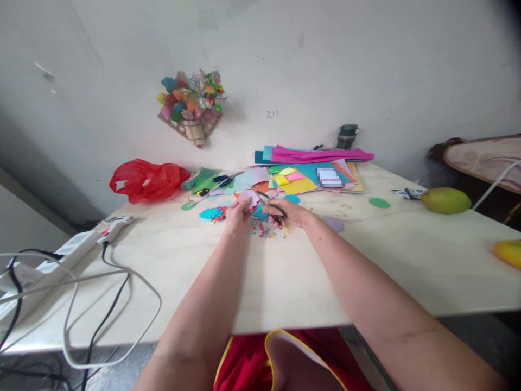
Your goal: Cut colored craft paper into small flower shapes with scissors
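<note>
My left hand [239, 213] pinches a light purple paper piece [248, 199] above the middle of the table. In my right hand [290, 212] is a pair of black-handled scissors [278, 213], its blades pointing left toward the purple piece. Whether the blades touch the paper, I cannot tell. Below both hands lie small coloured paper scraps [268, 231] and a blue round piece [259, 212]. Just left of my left hand, blue scalloped paper shapes [210, 214] rest partly over red ones [222, 212].
Coloured sheets [307, 182], a second pair of scissors [226, 178] and a red plastic bag [144, 179] lie toward the wall. A power strip [69, 255] with loose cables is at left. A green disc [379, 202] and a green-yellow fruit [446, 200] lie at right.
</note>
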`<state>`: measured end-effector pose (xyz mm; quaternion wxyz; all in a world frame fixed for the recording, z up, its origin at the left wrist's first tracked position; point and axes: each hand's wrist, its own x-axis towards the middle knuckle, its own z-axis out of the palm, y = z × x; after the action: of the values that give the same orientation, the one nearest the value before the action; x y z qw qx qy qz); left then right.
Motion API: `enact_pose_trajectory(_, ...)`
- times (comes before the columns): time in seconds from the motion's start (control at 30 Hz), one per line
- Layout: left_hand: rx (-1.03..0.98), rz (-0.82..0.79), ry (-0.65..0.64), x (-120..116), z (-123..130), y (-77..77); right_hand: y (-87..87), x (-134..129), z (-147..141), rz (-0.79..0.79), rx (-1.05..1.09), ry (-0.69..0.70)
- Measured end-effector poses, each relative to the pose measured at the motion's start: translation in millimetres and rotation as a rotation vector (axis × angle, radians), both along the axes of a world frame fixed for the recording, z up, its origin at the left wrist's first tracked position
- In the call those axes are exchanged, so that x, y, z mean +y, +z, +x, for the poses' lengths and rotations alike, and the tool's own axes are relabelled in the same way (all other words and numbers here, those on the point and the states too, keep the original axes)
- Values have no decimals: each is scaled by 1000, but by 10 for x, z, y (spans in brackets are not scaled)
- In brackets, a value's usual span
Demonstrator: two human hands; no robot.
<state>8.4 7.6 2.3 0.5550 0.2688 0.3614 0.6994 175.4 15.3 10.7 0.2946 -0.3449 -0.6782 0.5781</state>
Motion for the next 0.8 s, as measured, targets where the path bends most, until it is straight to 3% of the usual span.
enact_pose_trajectory(0.8, 58, -13, -52, 16, -86, -4, 24, 11, 40, -12, -38, 53)
